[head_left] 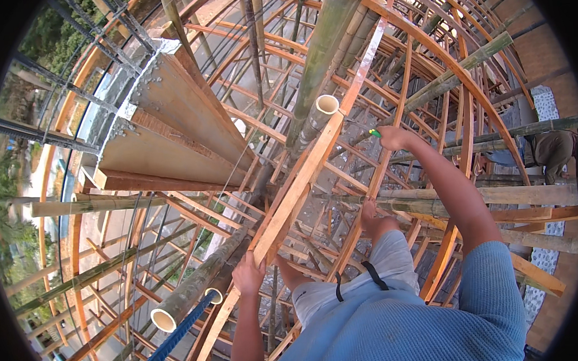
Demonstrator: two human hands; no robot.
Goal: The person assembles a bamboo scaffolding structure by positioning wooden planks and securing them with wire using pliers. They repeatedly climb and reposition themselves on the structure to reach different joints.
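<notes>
A long pale wooden plank [296, 186] runs diagonally in front of me, from the lower left up to the upper right. Near its lower part my left hand [248, 274] is closed round its edge. Off to the right, my right hand [393, 138] is closed on a green-and-yellow handle [375, 133]. A thin dark shaft seems to run from that handle toward the plank; its end is too small to make out. Beside the plank rises a cut bamboo pole [326, 104] with an open top.
At the left stands a boarded column form [176, 114] with concrete and steel bars [61, 135] sticking out. Bamboo poles [483, 196] and wooden slats [398, 105] crisscross below, with deep gaps between. A blue ribbed bar [179, 333] slants at lower left. Another person [552, 149] is at far right.
</notes>
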